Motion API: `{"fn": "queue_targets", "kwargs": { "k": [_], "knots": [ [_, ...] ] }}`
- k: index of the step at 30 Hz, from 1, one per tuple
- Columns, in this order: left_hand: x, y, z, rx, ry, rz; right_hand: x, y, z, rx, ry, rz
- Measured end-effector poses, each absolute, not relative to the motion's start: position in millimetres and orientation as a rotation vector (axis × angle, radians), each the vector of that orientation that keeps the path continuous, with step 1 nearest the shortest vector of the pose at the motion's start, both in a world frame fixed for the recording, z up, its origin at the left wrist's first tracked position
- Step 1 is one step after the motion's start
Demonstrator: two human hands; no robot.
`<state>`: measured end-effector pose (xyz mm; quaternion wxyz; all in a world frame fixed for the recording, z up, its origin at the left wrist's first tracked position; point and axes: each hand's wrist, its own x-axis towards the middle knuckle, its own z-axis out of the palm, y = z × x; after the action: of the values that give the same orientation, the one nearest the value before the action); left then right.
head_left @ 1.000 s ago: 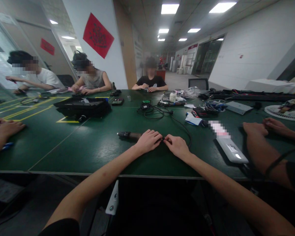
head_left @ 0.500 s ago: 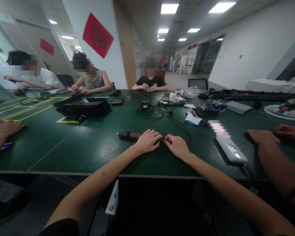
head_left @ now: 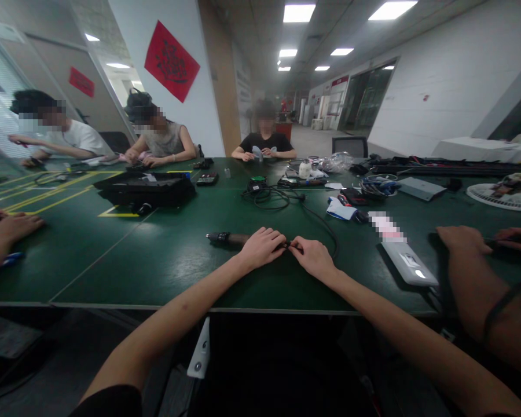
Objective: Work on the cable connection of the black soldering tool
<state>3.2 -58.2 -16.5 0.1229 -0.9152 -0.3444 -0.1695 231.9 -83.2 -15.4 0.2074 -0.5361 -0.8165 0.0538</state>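
Note:
On the green table [head_left: 156, 255], a dark cylindrical tool [head_left: 228, 238] lies with its narrow tip pointing left. My left hand [head_left: 264, 247] is wrapped over the tool's right end, fingers closed. Just to the right, my right hand [head_left: 313, 255] pinches something small and dark against that end; the fingertips hide most of it. Both hands nearly meet there. A black cable curves on the table behind my right hand.
A black open casing [head_left: 145, 191] stands at the left. Behind my hands lie coiled cables [head_left: 271, 197]. A white-grey power strip [head_left: 408, 263] is to the right. Other people's hands are at both side edges, and several people sit across the table.
My hands have barely moved. At the right edge, another person's arm and hands have shifted slightly, and the person across the table has moved their hands.

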Motion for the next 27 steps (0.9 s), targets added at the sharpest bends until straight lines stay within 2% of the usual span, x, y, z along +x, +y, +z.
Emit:
{"fn": "queue_targets", "kwargs": {
  "k": [27],
  "knots": [
    [2.6, -59.0, -13.5, -2.684, -0.973, -0.462, 230.8, -85.1, -13.2, -1.516, -2.280, 0.144]
  ]
}}
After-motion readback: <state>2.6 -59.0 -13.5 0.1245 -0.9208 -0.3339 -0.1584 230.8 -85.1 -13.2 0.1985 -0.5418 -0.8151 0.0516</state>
